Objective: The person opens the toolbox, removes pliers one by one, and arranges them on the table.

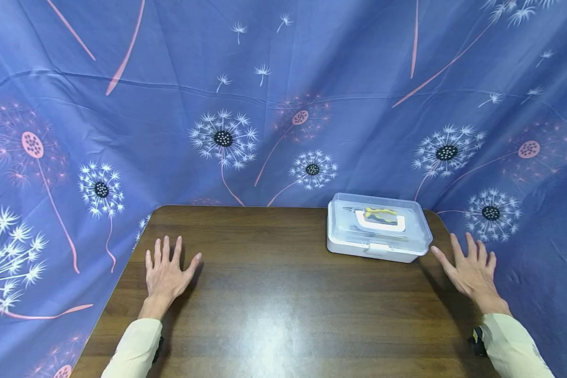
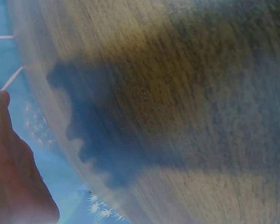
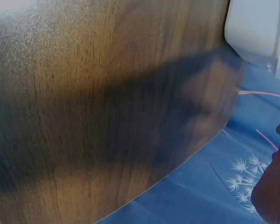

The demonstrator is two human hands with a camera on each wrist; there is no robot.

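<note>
My left hand (image 1: 166, 275) hovers over the left side of the wooden table (image 1: 245, 273), palm down, fingers spread, holding nothing. On the right, my right hand (image 1: 471, 270) is held up near the table's right edge, its fingers spread and nothing in them. Its thumb is close to the corner of a white plastic box (image 1: 378, 250) with a clear lid; whether they touch I cannot tell. The lid is down. Through it show yellow-handled pliers (image 1: 380, 214), beneath or beside the white carrying handle. Part of the box (image 3: 256, 32) also appears in the right wrist view.
A blue cloth (image 1: 165, 136) with dandelion prints hangs behind the table and along both sides. The box stands at the table's back right, near the far edge. Both hands cast shadows on the wood. Dark wrist straps (image 1: 477, 340) sit at the pale sleeves.
</note>
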